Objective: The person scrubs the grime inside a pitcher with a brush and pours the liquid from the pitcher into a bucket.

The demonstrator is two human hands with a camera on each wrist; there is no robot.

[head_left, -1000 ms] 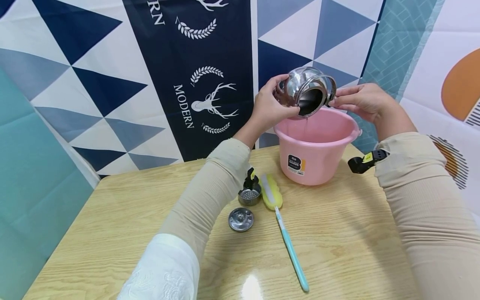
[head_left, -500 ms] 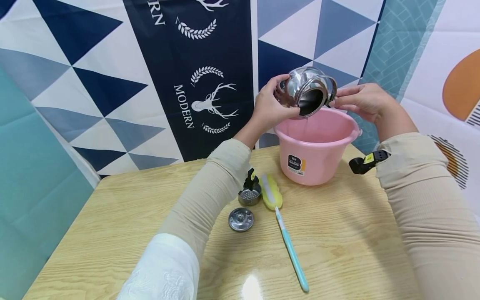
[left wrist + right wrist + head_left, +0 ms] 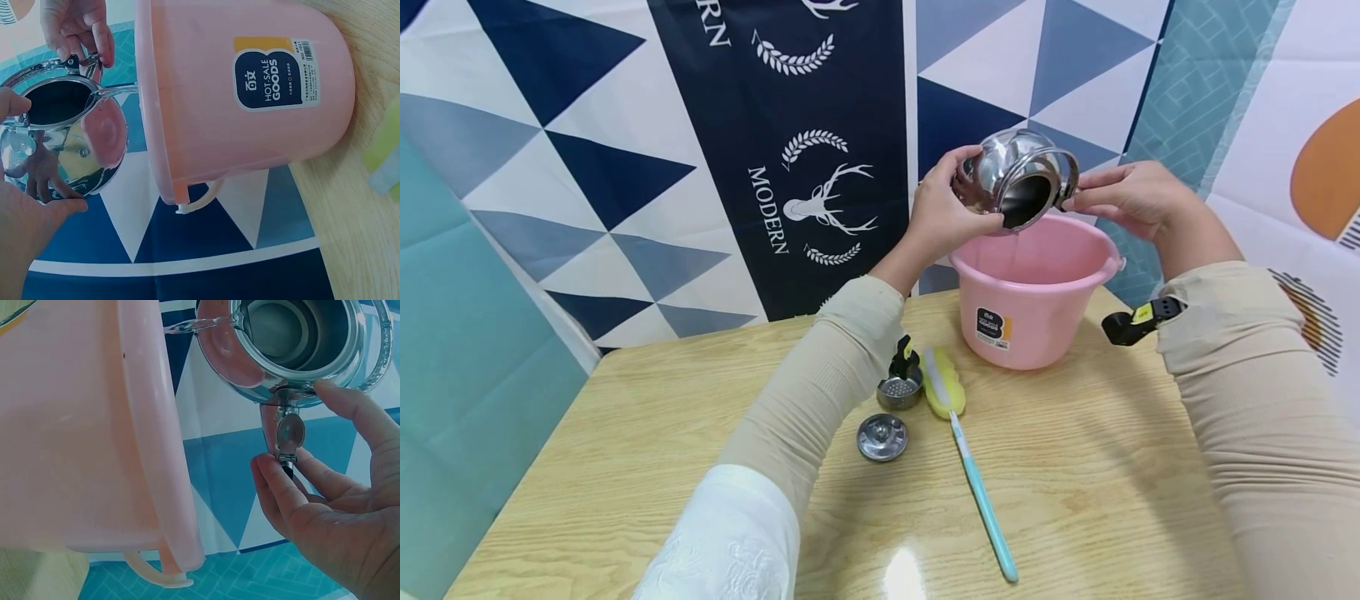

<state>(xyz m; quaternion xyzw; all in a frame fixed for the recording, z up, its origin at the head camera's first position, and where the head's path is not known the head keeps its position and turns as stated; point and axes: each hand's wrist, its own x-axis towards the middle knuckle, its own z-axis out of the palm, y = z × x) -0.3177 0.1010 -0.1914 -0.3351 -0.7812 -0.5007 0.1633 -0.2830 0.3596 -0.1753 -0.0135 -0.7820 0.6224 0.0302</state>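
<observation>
A shiny steel teapot (image 3: 996, 162), lidless and tipped on its side, is held above the pink bucket (image 3: 1022, 325). My left hand (image 3: 943, 208) grips its round body, with the thumb near the open mouth. On the other side, my right hand (image 3: 1131, 200) holds it at the spout (image 3: 290, 428); one fingertip touches the rim and others lie at the spout's tip. A thin stream of water (image 3: 197, 325) runs from the mouth's edge toward the bucket. In the left wrist view the dark opening of the teapot (image 3: 59, 103) shows between both hands.
On the wooden table (image 3: 662, 450) lie a steel lid (image 3: 882, 437), a perforated strainer (image 3: 900, 392) partly hidden by the left wrist camera, and a yellow sponge brush (image 3: 946, 387) with a long turquoise handle (image 3: 985, 508). Patterned cloth (image 3: 820, 200) hangs behind the bucket.
The teapot and both hands have shifted very slightly up and right in the head view. Both hands keep their hold, and the water stream has stayed thin.
</observation>
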